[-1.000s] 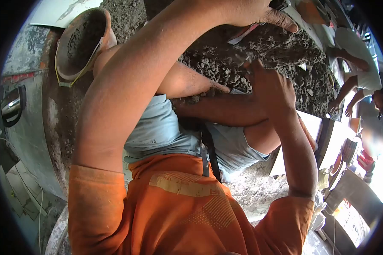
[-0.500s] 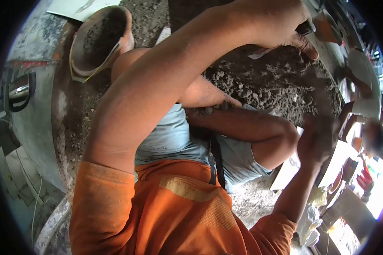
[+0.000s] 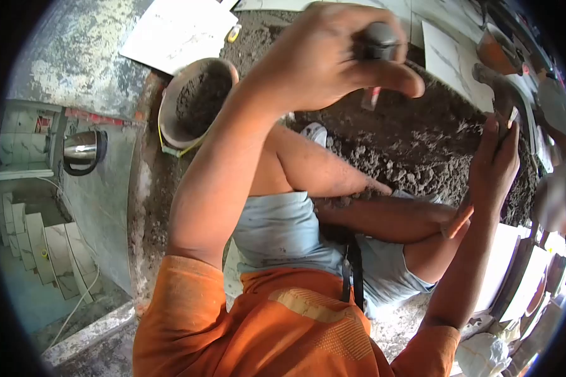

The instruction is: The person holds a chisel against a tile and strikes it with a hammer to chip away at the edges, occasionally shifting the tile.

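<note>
My left hand (image 3: 352, 53) is raised over a patch of dark, crumbly mortar (image 3: 396, 144). Its fingers curl round a black-ended tool handle (image 3: 380, 41), thumb lying along the near side. Below the fist a blurred red and pale part of the tool shows; its kind I cannot tell. On the right, my right hand (image 3: 493, 169) stretches over the edge of the mortar, fingers straight and thumb apart. A small pale thing (image 3: 513, 117) shows at its fingertips. My bent legs (image 3: 383, 223) lie between both arms and the mortar.
A mortar-filled bucket (image 3: 168, 113) stands left, beside a white tile (image 3: 170, 38) and a small yellow tool (image 3: 234, 34). Marbled tiles (image 3: 456, 66) border the mortar, with a brown bucket (image 3: 500, 50) behind. A metal kettle-like vessel (image 3: 82, 151) sits far left. A person (image 3: 552, 204) is at right.
My left hand has moved left and nearer with the tool. My right hand, blurred before, has reached forward with straight fingers. The view has shifted, showing more tile at the left.
</note>
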